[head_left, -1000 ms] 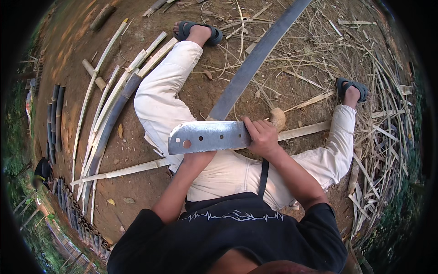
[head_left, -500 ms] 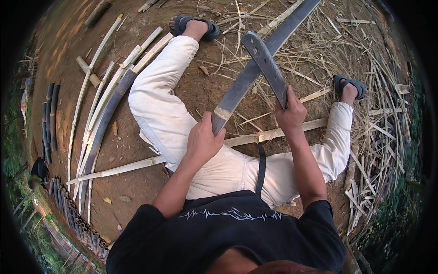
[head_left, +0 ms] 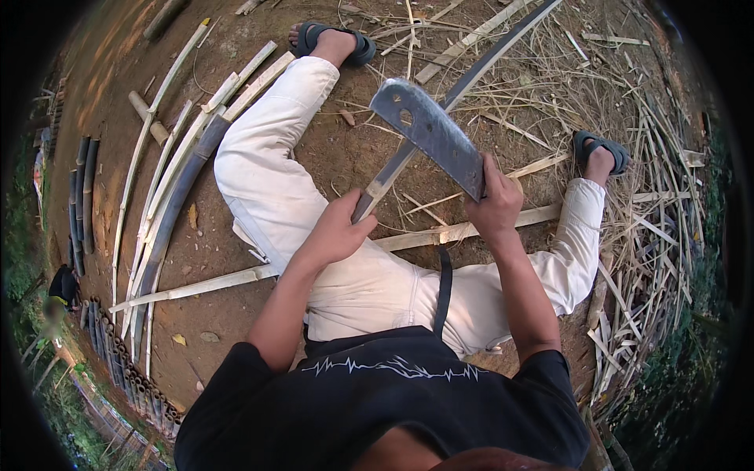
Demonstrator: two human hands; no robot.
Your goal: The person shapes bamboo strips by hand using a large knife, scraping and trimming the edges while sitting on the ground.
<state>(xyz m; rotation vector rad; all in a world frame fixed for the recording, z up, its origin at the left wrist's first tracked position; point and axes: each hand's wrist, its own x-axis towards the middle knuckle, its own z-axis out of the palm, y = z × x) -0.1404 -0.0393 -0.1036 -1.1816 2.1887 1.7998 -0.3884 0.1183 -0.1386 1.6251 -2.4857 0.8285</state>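
Observation:
My left hand [head_left: 336, 234] is closed round the near end of a long split bamboo strip [head_left: 496, 56], dark on its skin side and pale along the edge. The strip slants away to the upper right, past the top of the view. In my right hand [head_left: 495, 206] is a broad grey knife [head_left: 430, 140] with holes near its far end; my fingers wrap its near end, and its handle is hidden. The blade crosses over the strip, covering part of it. Whether the two touch, I cannot tell.
Between my spread legs a pale bamboo lath [head_left: 416, 240] runs crosswise near my lap. Long split bamboo pieces [head_left: 174, 206] lie at left, with dark bamboo poles [head_left: 85, 196] beyond. Thin shavings [head_left: 526, 98] and heaped strips [head_left: 648, 259] cover the ground ahead and right.
The bamboo strip has been rolled from its broad dark face toward its edge. The knife has swung leftward and tilted, now showing its broad face. My left hand moved slightly left.

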